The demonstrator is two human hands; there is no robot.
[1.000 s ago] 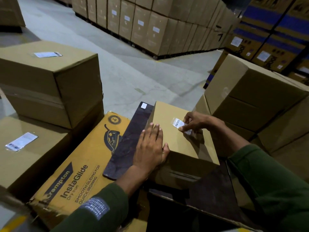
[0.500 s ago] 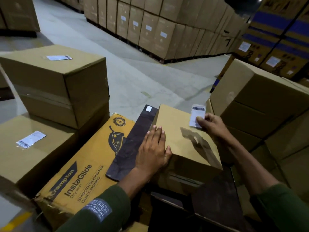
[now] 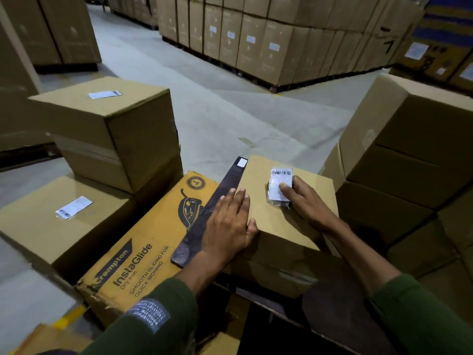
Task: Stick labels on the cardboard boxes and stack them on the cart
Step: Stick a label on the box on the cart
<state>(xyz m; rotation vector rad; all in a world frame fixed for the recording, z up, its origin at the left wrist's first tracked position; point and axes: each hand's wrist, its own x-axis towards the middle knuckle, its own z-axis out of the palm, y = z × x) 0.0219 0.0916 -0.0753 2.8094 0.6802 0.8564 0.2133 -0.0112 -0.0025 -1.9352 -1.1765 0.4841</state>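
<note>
Pressing label (image 3: 280,185), fingers (image 3: 286,187) covering print

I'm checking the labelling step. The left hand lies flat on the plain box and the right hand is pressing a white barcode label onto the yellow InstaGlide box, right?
Not quite. In the head view the right hand presses the white barcode label onto the top of the plain box, not the yellow InstaGlide box. The left hand does lie flat on that plain box.

Both arms wear dark green long sleeves, pushed up so the forearms are bare. The left sleeve (image 3: 153,313), at the lower centre of the frame, carries a grey-blue patch (image 3: 148,314) of fine white lettering (too small to read). The right sleeve (image 3: 419,319) at lower right is plain.
</note>
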